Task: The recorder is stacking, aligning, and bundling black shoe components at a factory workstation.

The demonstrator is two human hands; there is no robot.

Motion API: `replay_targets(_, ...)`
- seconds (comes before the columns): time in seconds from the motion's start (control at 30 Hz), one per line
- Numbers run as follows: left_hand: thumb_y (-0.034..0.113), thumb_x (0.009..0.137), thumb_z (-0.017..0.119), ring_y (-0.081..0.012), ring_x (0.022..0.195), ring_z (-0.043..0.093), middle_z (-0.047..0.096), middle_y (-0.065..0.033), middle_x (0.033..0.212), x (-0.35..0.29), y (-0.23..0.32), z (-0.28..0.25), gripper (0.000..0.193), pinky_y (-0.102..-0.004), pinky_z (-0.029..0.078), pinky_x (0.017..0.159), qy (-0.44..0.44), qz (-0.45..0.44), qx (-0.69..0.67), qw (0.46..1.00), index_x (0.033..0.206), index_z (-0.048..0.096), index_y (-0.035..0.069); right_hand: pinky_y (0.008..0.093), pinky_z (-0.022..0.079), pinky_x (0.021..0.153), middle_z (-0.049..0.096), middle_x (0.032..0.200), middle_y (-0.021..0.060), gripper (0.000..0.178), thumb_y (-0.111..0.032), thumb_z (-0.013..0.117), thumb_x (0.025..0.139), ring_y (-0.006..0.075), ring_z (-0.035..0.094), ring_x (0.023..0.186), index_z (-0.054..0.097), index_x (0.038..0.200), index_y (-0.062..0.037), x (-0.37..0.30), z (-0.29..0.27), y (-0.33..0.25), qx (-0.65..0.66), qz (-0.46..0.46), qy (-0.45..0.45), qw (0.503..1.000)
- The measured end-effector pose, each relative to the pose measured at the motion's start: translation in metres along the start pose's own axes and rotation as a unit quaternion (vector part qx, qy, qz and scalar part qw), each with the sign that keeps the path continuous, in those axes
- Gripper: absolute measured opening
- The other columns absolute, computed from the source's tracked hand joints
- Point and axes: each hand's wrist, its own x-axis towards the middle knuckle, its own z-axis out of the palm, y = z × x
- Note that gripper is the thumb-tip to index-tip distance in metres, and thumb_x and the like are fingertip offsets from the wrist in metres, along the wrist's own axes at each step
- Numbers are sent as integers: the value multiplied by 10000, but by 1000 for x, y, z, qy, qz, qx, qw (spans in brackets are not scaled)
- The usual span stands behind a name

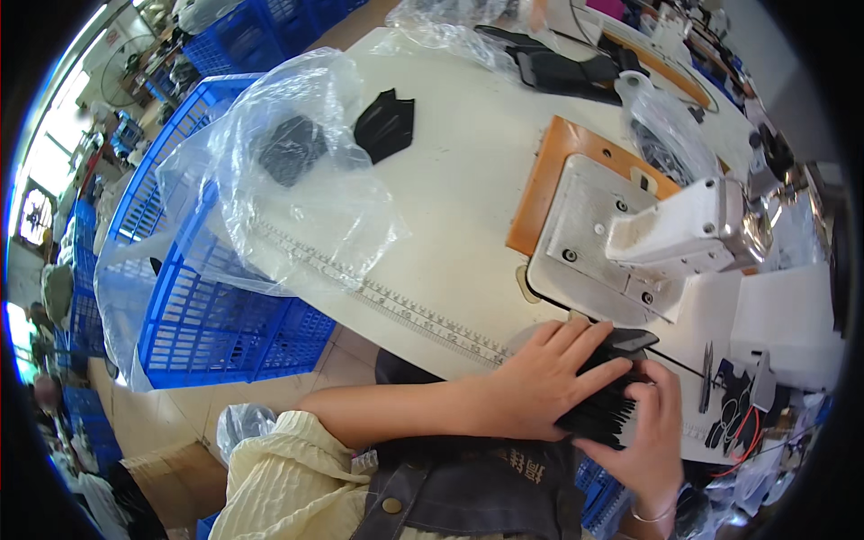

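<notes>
Near the table's front edge, a stack of black fabric pieces [598, 409] lies between my hands, its layered edges fanned toward the right. My left hand [544, 382] rests over the top of the stack, with its fingers reaching across and gripping it. From the right, my right hand [650, 432] curls its fingers and thumb around the stack's layered end. A smooth black piece [630, 340] sticks out just beyond my fingertips. Behind the hands stands a white sewing machine [670, 225] on its orange-edged base.
A measuring tape [405, 317] runs along the front edge of the white table [459, 189]. At left, a blue crate [225, 333] carries a clear plastic bag [297, 207]. More black pieces [385, 126] lie farther back. Tweezers [706, 378] and red-handled scissors [742, 432] sit at right.
</notes>
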Motion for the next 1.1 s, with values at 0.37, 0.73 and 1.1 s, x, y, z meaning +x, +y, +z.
replay_targets(0.37,429,587,877,-434,1364,321,350,-259,1461,-2,-3,14,1096,-525,306,1077,22,40,51,998,1492,362,86,435,494,951,588,1268,195,306,-123,607,905,349,599,1124,577,1179,9,229,50,-75,-87,-241,-115,960)
replay_targets(0.73,414,603,866,-420,1335,360,400,-231,1423,-3,-3,16,996,-536,294,1103,3,18,36,999,1437,431,87,546,343,1122,265,1613,170,641,-450,518,972,432,265,1463,362,1525,-167,311,146,-80,-96,-275,-88,953)
replay_targets(1.1,424,553,912,-437,1356,350,324,-274,1473,0,-3,12,1200,-524,323,1079,-22,8,41,999,1537,284,144,356,585,876,617,1234,310,449,-61,560,871,396,647,1135,519,1266,149,259,118,-27,-195,-403,95,889)
